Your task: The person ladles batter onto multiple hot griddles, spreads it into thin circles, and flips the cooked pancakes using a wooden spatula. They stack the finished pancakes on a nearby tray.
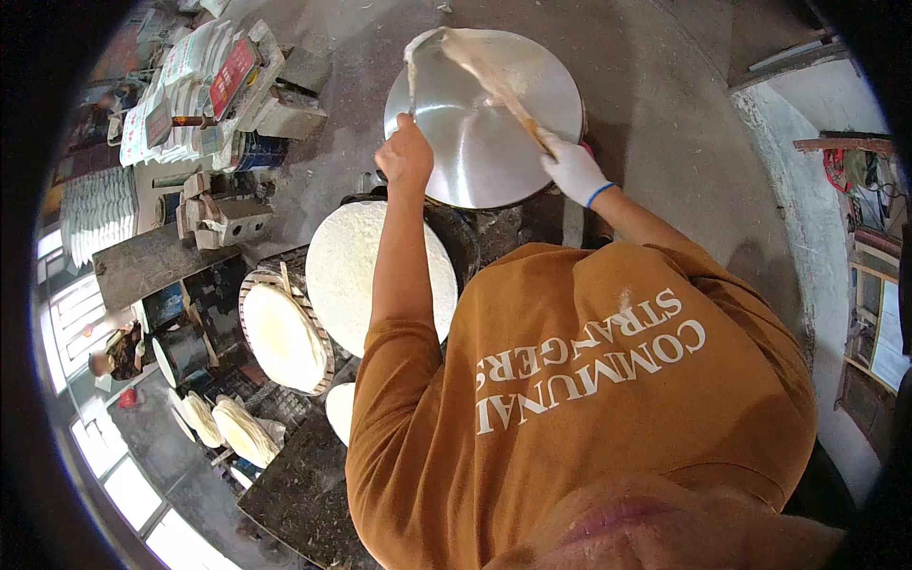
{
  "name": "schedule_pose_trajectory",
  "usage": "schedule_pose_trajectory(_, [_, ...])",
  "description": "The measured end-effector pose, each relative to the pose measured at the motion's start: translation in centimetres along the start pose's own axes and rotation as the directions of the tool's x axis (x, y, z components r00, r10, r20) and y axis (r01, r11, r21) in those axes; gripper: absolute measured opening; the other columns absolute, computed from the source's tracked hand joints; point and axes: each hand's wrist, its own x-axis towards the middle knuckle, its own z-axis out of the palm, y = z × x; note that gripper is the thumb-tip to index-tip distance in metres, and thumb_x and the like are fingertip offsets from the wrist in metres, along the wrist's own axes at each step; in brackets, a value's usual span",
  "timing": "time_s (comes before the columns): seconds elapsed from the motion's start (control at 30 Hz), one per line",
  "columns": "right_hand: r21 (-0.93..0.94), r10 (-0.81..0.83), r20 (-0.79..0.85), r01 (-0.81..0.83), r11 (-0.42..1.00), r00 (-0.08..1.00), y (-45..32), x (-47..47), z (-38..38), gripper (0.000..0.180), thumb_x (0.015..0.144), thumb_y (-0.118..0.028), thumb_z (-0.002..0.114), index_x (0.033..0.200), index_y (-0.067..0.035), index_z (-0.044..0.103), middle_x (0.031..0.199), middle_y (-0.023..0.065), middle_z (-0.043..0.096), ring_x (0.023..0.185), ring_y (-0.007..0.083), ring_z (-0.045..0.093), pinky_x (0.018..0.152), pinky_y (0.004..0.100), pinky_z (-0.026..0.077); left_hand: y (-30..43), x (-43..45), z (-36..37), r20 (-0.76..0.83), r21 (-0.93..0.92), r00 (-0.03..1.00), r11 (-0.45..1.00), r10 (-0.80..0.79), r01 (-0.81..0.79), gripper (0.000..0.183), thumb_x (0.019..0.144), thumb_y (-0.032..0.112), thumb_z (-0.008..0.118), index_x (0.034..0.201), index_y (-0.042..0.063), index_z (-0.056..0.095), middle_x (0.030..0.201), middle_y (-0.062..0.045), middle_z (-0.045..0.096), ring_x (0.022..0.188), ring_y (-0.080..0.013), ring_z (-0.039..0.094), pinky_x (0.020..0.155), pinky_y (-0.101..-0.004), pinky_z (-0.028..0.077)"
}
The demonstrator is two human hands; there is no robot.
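Note:
My bare left hand [407,157] grips the handle of a thin scraper-like tool [412,70], its upper end coated with pale batter. In a white glove with a blue cuff, my right hand [576,172] holds a long wooden paddle [502,89]. Both tools angle over a large, round, shiny metal griddle [491,167], and their tips come close together near its far rim. A thin whitish smear lies on the metal under the paddle. Left of my body, a broad round flatbread [349,278] lies partly behind my left forearm.
A slatted round tray [324,381] bears a stack of flatbreads [281,335]. Further stacks [242,431] stand at the lower left. White printed sacks [189,64] and hollow bricks [239,221] are piled at the left. A person [122,353] is in the left background. A wall [776,157] runs along the right.

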Motion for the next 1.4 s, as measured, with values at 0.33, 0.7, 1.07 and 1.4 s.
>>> schedule_pose_trajectory(0.33, [-0.063,0.089,-0.062,-0.093,0.994,0.994,3.1,-1.9,-3.4,0.047,0.091,-0.017,0.050,0.137,-0.007,0.046,0.118,0.0228,0.060,0.105,0.0386,0.059,0.090,0.0431,0.048,-2.7,-8.8,-0.1,0.015,-0.276,0.991,0.952,-0.134,0.133,0.024,0.092,0.022,0.052,0.103,0.003,0.044,0.087,-0.028,0.065,0.084,-0.0469,0.063,0.070,-0.0556,0.047])
schedule_pose_trajectory(0.7, [-0.072,-0.049,-0.163,0.038,0.997,0.985,3.2,-4.6,-0.9,0.047,0.094,-0.020,0.046,0.139,-0.005,0.042,0.127,0.0233,0.055,0.117,0.0375,0.053,0.097,0.0417,0.044,-0.9,-12.9,-0.9,-0.055,-0.906,0.995,0.423,-0.085,-0.014,0.019,0.096,0.017,0.054,0.094,0.000,0.045,0.070,-0.009,0.051,0.053,-0.0172,0.046,0.050,-0.0350,0.041])
schedule_pose_trajectory(1.07, [-0.101,0.011,0.234,0.012,0.995,0.972,-3.1,1.0,3.2,0.047,0.094,-0.020,0.042,0.138,-0.003,0.040,0.100,0.0319,0.060,0.095,0.0454,0.059,0.082,0.0517,0.047,-1.0,-16.5,-0.6,0.249,-0.861,0.957,0.418,-0.151,0.290,0.025,0.087,0.017,0.066,0.086,0.006,0.044,0.061,0.000,0.045,0.045,-0.0086,0.041,0.040,-0.0265,0.034])
schedule_pose_trajectory(1.4, [-0.399,-0.266,0.287,0.368,0.840,0.920,0.7,4.1,2.8,0.046,0.093,-0.013,0.040,0.136,0.003,0.041,0.079,0.0260,0.065,0.069,0.0402,0.064,0.064,0.0511,0.051,0.4,-19.3,1.1,-0.040,-0.947,0.886,0.300,-0.461,0.113,0.023,0.091,0.014,0.065,0.090,0.001,0.046,0.070,-0.001,0.045,0.060,-0.0110,0.040,0.054,-0.0273,0.039])
